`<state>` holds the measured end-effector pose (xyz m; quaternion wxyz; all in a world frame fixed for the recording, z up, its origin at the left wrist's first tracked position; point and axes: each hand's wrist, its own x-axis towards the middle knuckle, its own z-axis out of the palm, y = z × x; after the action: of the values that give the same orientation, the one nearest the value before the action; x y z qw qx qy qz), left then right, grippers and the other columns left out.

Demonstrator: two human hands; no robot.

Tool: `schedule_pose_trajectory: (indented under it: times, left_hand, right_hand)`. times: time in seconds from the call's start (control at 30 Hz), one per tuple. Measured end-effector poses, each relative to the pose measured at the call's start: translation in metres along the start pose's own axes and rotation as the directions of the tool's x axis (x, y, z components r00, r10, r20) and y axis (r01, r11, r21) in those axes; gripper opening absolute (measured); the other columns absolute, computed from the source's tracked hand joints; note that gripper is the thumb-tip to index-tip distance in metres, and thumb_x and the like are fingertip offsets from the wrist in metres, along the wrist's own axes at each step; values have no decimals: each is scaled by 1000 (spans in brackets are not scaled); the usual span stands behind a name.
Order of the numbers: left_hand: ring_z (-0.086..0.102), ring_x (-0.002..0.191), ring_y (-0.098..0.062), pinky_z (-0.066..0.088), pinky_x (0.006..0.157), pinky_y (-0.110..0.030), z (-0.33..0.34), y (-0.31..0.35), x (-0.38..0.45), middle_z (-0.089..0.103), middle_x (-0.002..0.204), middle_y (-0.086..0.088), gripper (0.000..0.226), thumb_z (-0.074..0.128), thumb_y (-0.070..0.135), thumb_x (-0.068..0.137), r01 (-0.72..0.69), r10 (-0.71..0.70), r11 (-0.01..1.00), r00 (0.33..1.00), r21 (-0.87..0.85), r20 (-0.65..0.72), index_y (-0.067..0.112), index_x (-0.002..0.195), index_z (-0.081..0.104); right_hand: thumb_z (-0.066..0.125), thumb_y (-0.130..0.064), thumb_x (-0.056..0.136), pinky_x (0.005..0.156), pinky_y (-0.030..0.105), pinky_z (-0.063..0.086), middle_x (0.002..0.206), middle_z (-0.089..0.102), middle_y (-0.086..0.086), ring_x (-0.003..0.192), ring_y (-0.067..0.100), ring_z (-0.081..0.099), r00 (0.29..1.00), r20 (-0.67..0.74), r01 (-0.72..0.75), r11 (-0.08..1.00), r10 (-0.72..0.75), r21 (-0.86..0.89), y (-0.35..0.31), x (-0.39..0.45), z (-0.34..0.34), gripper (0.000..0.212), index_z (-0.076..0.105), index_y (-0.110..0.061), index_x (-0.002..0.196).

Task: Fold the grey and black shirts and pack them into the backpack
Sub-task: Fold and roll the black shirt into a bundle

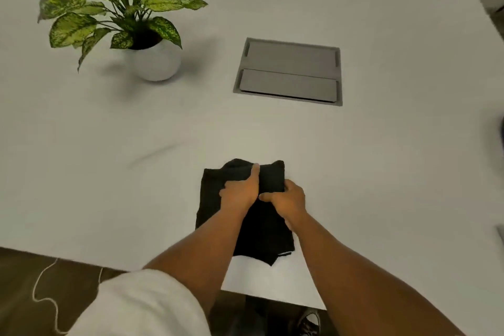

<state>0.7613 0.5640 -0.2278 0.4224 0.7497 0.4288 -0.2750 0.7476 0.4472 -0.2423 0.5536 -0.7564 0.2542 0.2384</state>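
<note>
Both hands sit together on the black shirt [245,226], which lies folded into a rough rectangle on the bench [381,158] right under them, close to the near edge. The left hand [241,192] has its fingers curled over a fold, thumb stretched toward the far hem; the right hand [286,199] pinches the cloth just beside it, so each has a hold on fabric.

The risk I see is the bundle slackening. The cloth looks soft and limp, with a loose corner poking out at the near right below the right forearm; if the grip lets go unevenly, the layers could slide apart and the fold spread. It also lies near the bench edge, so a careless tug toward the body might drag it off.

The bench top is smooth, pale and matte, offering little to catch the fabric. Beyond the hands sits a flat grey hatch [289,71], rectangular and set into the top; far off to the left stands a leafy plant [117,0] in a round, glossy white pot [156,61]. No grey shirt or backpack is in view.
</note>
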Motion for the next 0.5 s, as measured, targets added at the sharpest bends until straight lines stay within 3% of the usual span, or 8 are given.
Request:
schedule_pose_trajectory:
  times: [0.1,0.2,0.27,0.3,0.37,0.43,0.5]
  left_hand:
    - [54,116,-36,47,95,-54,-11,47,-12,56,125,-13,102,50,94,68,193,-90,934,941,-301,326,12,127,52]
    - [58,112,-40,55,85,-60,-34,65,-7,58,125,-15,78,75,66,74,248,-26,887,869,-389,494,11,127,55]
    - [61,100,-31,58,90,-47,-42,76,-6,61,117,-15,52,75,34,87,156,17,938,871,-309,490,8,128,56]
    - [60,98,-29,60,84,-38,-43,82,-10,61,118,-16,41,74,24,89,119,16,959,886,-259,464,7,122,57]
    - [61,102,-30,59,66,-37,-40,96,-19,62,117,-18,29,72,19,89,156,-33,948,916,-279,401,5,110,58]
    - [63,99,-32,56,66,-40,-32,112,-30,64,110,-19,26,67,15,87,130,3,932,931,-337,366,3,107,59]
    - [63,93,-32,54,63,-40,-23,128,-42,63,102,-17,21,57,9,85,55,105,909,929,-413,354,1,104,60]
  right_hand:
    - [81,-6,68,80,36,59,95,72,2,86,21,69,988,115,103,995,-102,-1,-23,-9,-10,41,66,-17,104]
    - [80,-4,70,76,30,57,97,70,0,88,19,67,963,196,200,978,-185,-57,-41,-10,-30,40,67,-17,106]
    - [79,-4,71,71,21,50,102,67,-1,93,18,63,938,242,284,950,-247,-131,-51,-9,-48,42,65,-19,109]
    - [80,-4,72,71,18,47,110,63,-1,100,16,60,927,253,323,932,-277,-162,-55,-9,-55,48,63,-20,114]
    - [83,-8,71,78,17,47,127,51,-2,112,14,54,904,262,398,890,-338,-222,-64,-6,-68,63,56,-24,125]
    - [87,-12,69,89,26,52,135,45,-2,117,15,51,878,258,472,819,-403,-326,-72,-5,-81,76,50,-23,134]
    - [85,-10,71,101,37,49,135,51,1,118,18,52,864,226,504,758,-451,-414,-78,0,-95,78,47,-17,139]
